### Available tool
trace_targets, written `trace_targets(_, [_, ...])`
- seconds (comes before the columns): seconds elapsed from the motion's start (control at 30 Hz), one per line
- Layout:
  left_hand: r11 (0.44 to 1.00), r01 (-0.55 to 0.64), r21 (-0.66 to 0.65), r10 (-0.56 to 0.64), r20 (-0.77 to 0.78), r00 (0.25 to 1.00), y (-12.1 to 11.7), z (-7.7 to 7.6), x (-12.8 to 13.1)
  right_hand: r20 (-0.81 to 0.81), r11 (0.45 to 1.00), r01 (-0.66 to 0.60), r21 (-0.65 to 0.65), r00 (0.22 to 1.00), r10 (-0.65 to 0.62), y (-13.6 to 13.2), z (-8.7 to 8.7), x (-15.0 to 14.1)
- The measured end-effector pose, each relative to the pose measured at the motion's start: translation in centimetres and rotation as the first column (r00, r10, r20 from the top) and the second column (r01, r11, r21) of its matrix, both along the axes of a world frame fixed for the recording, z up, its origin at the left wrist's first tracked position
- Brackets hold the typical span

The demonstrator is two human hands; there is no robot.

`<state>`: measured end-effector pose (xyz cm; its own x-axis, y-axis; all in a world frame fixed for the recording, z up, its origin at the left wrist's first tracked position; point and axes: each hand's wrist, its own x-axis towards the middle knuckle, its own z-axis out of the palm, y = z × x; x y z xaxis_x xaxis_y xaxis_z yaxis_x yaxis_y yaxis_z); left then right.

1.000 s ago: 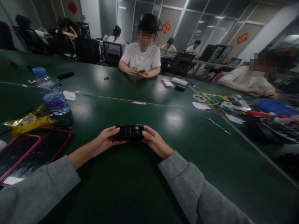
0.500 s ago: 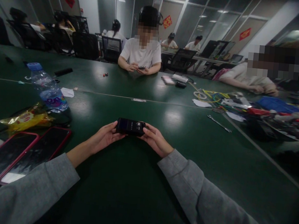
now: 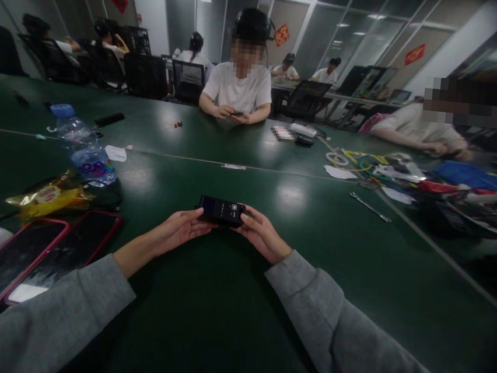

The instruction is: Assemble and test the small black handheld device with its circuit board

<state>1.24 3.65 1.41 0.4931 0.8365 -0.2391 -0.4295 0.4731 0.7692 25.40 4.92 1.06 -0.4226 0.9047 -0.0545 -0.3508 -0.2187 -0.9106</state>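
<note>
A small black box-shaped electronic device [image 3: 222, 210] is held over the green table [image 3: 209, 323]. It has a dark screen at its left part and small white markings at its right. My left hand [image 3: 183, 227] grips the left end, thumb on the top face and fingers beneath. At the right end my right hand [image 3: 259, 231] holds it the same way, thumb near the markings. Both hands are closed on the device. Its underside is hidden.
To the left are a tilted-looking water bottle [image 3: 85, 150], a yellow wrapper [image 3: 49, 194] and two red-edged phones [image 3: 12, 263], [image 3: 70, 251]. A wrench [image 3: 369, 207] and a cable pile [image 3: 391, 165] lie to the right. A person [image 3: 237, 94] sits opposite.
My left thumb has slid a little further onto the device's top face. The whole view has shifted slightly; my right hand keeps its grip.
</note>
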Motion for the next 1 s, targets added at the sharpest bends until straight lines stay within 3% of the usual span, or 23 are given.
trace_targets(0.17, [1.000,-0.013,0.022,0.013,-0.009,1.000,0.0,-0.4,0.0,-0.013,1.000,-0.023,-0.004,1.000,0.023,0.1,-0.1,0.1])
trace_targets(0.53, [0.997,-0.071,-0.012,0.070,-0.024,0.997,-0.2,0.6,0.3,0.090,0.999,-0.028,0.043,0.996,0.024,-0.2,0.1,0.0])
trace_targets(0.63, [0.996,-0.082,-0.019,0.082,-0.005,0.997,-0.2,0.5,0.3,0.050,0.999,0.039,0.035,0.998,-0.040,0.1,0.1,0.1])
trace_targets(0.8, [0.997,-0.075,-0.022,0.075,0.017,0.997,0.2,0.1,0.1,-0.056,0.977,0.191,-0.094,0.979,-0.197,0.8,0.2,0.4])
trace_targets(0.83, [0.997,-0.074,-0.019,0.074,0.012,0.997,0.2,0.0,0.0,-0.020,0.976,0.209,-0.057,0.977,-0.210,0.6,0.1,0.2])
trace_targets(0.9, [0.997,-0.071,-0.010,0.071,-0.002,0.997,0.2,0.0,0.0,0.107,0.963,0.219,0.157,0.966,-0.237,0.0,0.1,-0.3])
trace_targets(1.0, [0.998,-0.057,0.006,0.057,-0.022,0.998,0.0,0.1,0.1,0.358,0.852,0.018,0.524,0.902,-0.240,-1.3,-0.1,-1.2])
